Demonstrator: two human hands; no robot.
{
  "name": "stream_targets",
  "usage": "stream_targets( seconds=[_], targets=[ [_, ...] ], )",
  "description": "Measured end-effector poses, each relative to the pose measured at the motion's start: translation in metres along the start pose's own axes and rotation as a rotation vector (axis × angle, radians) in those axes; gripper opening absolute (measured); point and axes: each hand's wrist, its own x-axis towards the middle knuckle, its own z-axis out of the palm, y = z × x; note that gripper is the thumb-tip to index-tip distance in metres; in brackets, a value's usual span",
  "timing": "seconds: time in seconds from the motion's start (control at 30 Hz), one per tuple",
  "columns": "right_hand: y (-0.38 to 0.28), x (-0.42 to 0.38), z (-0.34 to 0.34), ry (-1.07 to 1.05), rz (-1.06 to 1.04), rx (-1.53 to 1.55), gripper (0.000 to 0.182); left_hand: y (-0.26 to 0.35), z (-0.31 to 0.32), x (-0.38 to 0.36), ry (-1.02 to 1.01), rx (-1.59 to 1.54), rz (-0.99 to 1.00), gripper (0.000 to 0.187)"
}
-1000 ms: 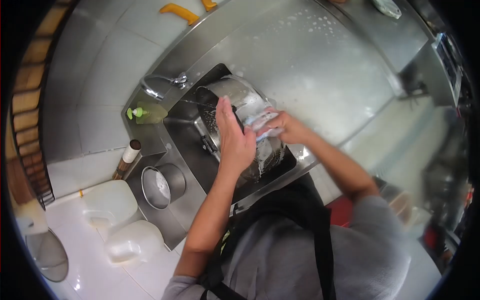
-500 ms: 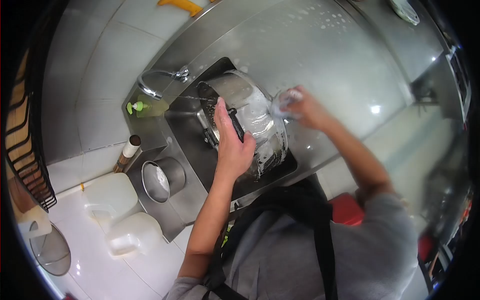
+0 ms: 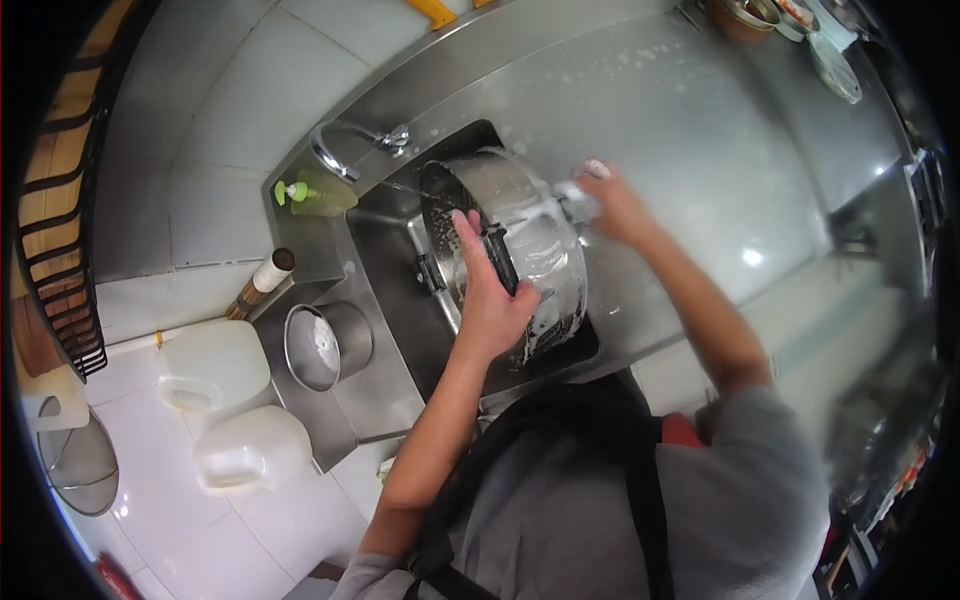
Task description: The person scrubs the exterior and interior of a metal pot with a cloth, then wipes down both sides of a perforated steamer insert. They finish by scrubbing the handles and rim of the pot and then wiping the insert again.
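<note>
A large soapy metal pot (image 3: pixel 535 235) lies tilted on its side in the sink (image 3: pixel 385 255), its mouth toward the left. My left hand (image 3: pixel 492 305) holds the pot at its black side handle (image 3: pixel 500 258), with the thumb on one side and the fingers on the other. At the right end of the pot, my right hand (image 3: pixel 612 205) is closed on a pale, soapy scrubber (image 3: pixel 578 203), whose shape is blurred. A thin stream of water runs from the curved faucet (image 3: pixel 333 155) toward the pot's mouth.
A green-pump soap bottle (image 3: pixel 318 193) stands behind the sink. Left of the sink are a metal cup (image 3: pixel 313 347), a bamboo brush (image 3: pixel 262 283) and two white jugs (image 3: pixel 255 447). The steel counter (image 3: pixel 680 150) extends right, with bowls (image 3: pixel 752 15) at its far end.
The whole view has shifted, so the sink appears slightly further right and lower. The right hand still works the scrubber at the pot's right end, and the left hand keeps its handle hold.
</note>
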Motion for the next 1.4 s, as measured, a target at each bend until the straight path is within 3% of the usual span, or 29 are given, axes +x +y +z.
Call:
stream_targets(
  seconds=[0.07,0.1,0.17,0.27,0.33,0.4,0.43,0.5,0.53,0.6,0.63,0.67,0.7,0.73,0.77,0.87,0.93,1.0,1.07,1.13,1.23,1.3,1.33,1.4],
  targets=[
    [-0.035,0.019,-0.014,0.044,-0.003,0.553,0.045,0.004,-0.001,0.003,-0.016,-0.061,-0.044,0.105],
    [-0.042,0.033,-0.012,0.094,-0.261,0.515,0.041,0.006,-0.003,0.001,-0.041,-0.112,-0.105,0.106],
    [-0.037,0.07,0.02,0.017,-0.528,0.587,0.038,0.011,0.0,0.002,-0.045,-0.127,-0.129,0.106],
    [-0.016,0.146,0.074,0.125,-0.472,0.47,0.039,0.007,0.003,-0.001,-0.038,-0.134,-0.154,0.107],
    [-0.032,0.167,0.052,-0.136,-0.099,0.179,0.039,0.003,0.004,-0.003,-0.003,-0.165,-0.193,0.106],
    [-0.031,0.181,0.071,-0.271,-0.183,0.181,0.041,-0.002,0.008,-0.004,0.031,-0.194,-0.145,0.105],
    [-0.025,0.169,0.066,-0.274,-0.177,0.178,0.041,0.001,0.008,-0.008,0.023,-0.181,-0.187,0.105],
    [-0.005,0.111,0.05,-0.008,-0.541,0.609,0.043,-0.012,0.021,-0.016,0.089,-0.298,-0.25,0.102],
    [0.002,0.072,0.034,0.0,-0.505,0.501,0.043,-0.009,0.022,-0.019,0.103,-0.309,-0.255,0.102],
    [0.007,-0.012,0.019,-0.097,-0.332,0.33,0.051,-0.001,0.021,-0.015,0.042,-0.585,-0.474,0.102],
    [-0.007,-0.051,0.029,-0.071,-0.148,0.54,0.051,-0.004,0.024,-0.013,0.083,-0.639,-0.448,0.087],
    [-0.021,-0.081,0.036,-0.046,0.051,0.751,0.052,-0.002,0.023,-0.01,0.11,-0.657,-0.447,0.087],
    [-0.032,-0.088,0.034,-0.061,0.04,0.743,0.052,0.002,0.02,-0.007,0.098,-0.593,-0.442,0.065],
    [-0.047,-0.088,0.033,0.041,-0.008,0.536,0.05,0.006,0.015,-0.005,0.081,-0.524,-0.434,0.045],
    [-0.06,-0.084,0.031,0.146,-0.057,0.33,0.048,0.009,0.011,-0.01,0.131,-0.465,-0.415,0.043],
    [-0.072,-0.012,0.02,0.204,-0.213,0.314,0.037,-0.006,-0.008,-0.051,0.253,-0.685,-0.404,0.056],
    [-0.082,0.052,0.016,0.155,-0.268,0.356,0.031,-0.019,-0.032,-0.101,0.17,-0.756,-0.421,0.066],
    [-0.105,0.108,0.02,0.086,-0.285,0.461,0.029,-0.022,-0.044,-0.136,0.343,-0.986,-0.396,0.06],
    [-0.124,0.146,0.038,0.0,-0.253,0.419,0.025,-0.066,-0.052,-0.171,0.301,-1.037,-0.242,0.054],
    [-0.166,0.119,0.038,-0.007,-0.285,0.187,0.025,-0.098,-0.051,-0.195,0.346,-1.053,-0.22,0.052],
    [-0.185,0.022,0.079,0.142,-0.688,0.142,0.024,-0.116,-0.045,-0.217,0.495,-0.804,-0.412,0.053],
    [-0.19,-0.022,0.084,0.018,-0.935,0.103,0.025,-0.115,-0.048,-0.225,0.481,-0.727,-0.452,0.048],
    [-0.192,-0.016,0.089,-0.001,-0.953,0.094,0.025,-0.117,-0.05,-0.229,0.432,-0.625,-0.501,0.044],
    [-0.194,0.003,0.1,-0.08,-0.729,0.118,0.022,-0.132,-0.054,-0.237,0.397,-0.641,-0.547,0.04]
  ],
)
